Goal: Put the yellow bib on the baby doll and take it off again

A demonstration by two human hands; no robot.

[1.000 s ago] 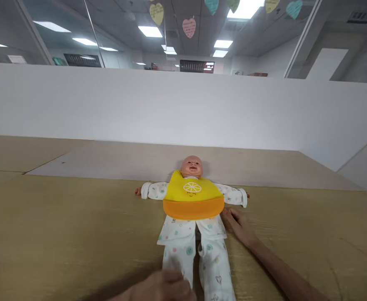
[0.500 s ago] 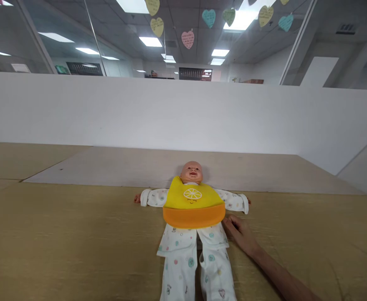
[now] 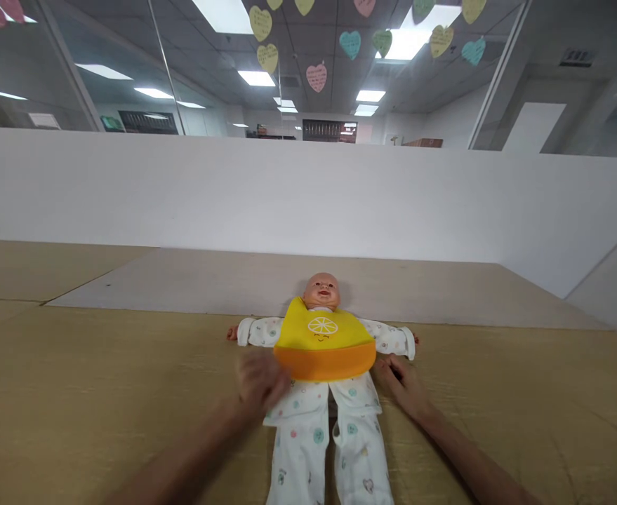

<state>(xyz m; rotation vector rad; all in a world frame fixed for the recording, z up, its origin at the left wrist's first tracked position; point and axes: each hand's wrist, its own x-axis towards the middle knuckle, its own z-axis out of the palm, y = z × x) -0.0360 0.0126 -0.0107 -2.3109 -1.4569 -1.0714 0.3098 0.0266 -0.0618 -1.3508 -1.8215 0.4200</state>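
A baby doll (image 3: 321, 292) lies on its back with its arms spread, dressed in white patterned pajamas (image 3: 302, 438). Over its chest sits a yellow bib (image 3: 323, 337) with an orange lower pocket and a citrus-slice print. My left hand (image 3: 262, 384), motion-blurred, hovers at the bib's lower left edge, over the pajama waist, and holds nothing I can see. My right hand (image 3: 400, 386) rests on the table beside the doll's hip, fingers near the pajamas, holding nothing.
The doll lies on a tan table (image 3: 102, 393), with a paler board (image 3: 182, 287) behind it. A white partition wall (image 3: 287, 196) rises beyond the board. Above it stand glass panels, and paper hearts hang from the ceiling.
My left hand has moved up from the bottom edge over the doll's legs to the bib's lower left edge. My right hand stays near the doll's hip.
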